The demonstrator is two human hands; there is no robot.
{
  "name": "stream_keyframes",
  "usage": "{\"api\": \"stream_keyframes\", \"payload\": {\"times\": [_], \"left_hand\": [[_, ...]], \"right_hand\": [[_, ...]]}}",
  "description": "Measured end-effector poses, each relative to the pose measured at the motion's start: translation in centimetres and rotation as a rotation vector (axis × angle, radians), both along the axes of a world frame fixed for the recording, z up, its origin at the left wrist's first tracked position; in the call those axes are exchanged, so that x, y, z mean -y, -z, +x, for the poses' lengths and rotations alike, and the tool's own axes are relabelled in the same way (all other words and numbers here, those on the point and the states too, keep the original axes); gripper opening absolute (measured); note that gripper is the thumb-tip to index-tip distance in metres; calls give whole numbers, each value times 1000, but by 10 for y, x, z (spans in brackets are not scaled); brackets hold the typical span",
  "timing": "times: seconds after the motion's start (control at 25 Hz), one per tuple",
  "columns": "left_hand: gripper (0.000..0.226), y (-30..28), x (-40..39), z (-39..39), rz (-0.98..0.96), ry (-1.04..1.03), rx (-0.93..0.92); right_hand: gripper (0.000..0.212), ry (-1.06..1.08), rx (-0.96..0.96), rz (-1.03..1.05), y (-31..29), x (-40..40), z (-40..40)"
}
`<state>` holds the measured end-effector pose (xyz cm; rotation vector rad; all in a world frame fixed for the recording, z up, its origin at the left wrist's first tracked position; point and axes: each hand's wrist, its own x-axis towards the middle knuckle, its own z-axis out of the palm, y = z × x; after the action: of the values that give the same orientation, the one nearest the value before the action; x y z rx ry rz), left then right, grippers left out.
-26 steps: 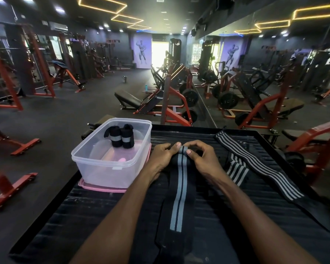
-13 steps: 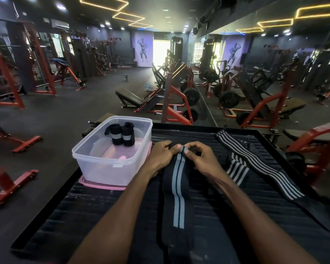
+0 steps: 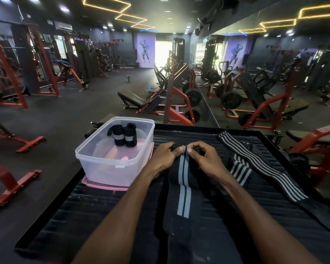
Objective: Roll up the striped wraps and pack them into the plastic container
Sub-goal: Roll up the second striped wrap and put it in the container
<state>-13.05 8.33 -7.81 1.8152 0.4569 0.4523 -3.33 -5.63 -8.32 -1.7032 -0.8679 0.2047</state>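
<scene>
A black wrap with two grey stripes [image 3: 183,189] lies lengthwise on the black ribbed platform [image 3: 107,212], its near end towards me. My left hand [image 3: 165,156] and my right hand [image 3: 203,158] pinch its far end, where a small roll has formed under the fingertips. To the left stands a clear plastic container [image 3: 112,164] on a pink lid [image 3: 103,185]. Two rolled wraps [image 3: 125,135] stand upright inside it at the back. A longer wrap with several white stripes [image 3: 255,164] lies unrolled on the right of the platform.
The platform has a raised black rim [image 3: 293,157]. Beyond it are red-framed gym machines [image 3: 179,103], benches and weight plates on a dark floor. A mirror wall [image 3: 265,73] runs along the right side. A red frame [image 3: 13,183] stands low to my left.
The flat part of the two-striped wrap has grown shorter as its far end rolls towards me under my fingers. Both hands stay at that end. The container has not moved.
</scene>
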Motion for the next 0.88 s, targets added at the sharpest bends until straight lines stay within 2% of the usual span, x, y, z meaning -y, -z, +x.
{"api": "stream_keyframes", "payload": {"times": [0.12,0.2,0.28,0.4,0.48,0.56,0.64,0.76,0.88], "left_hand": [[7,1,0,2,23,-15,-16],[9,-2,3,3,-16,33,-13],[19,-9,8,3,-111,94,-14],[50,-8,10,6,-16,127,-92],[55,-2,8,7,23,126,-119],[51,3,5,8,18,104,-117],[35,4,4,8,2,76,-55],[17,3,3,6,10,29,26],[13,0,11,5,-15,33,104]], "right_hand": [[10,22,63,-91,0,-1,2],[12,69,137,-82,-1,-1,4],[17,81,152,-51,-2,1,5],[22,66,142,-35,-1,1,7],[23,67,125,-29,2,0,6],[25,57,99,-13,2,0,7],[24,19,55,29,1,1,6],[11,-8,-60,51,-2,0,-1],[11,30,13,43,-3,-3,-1]]}}
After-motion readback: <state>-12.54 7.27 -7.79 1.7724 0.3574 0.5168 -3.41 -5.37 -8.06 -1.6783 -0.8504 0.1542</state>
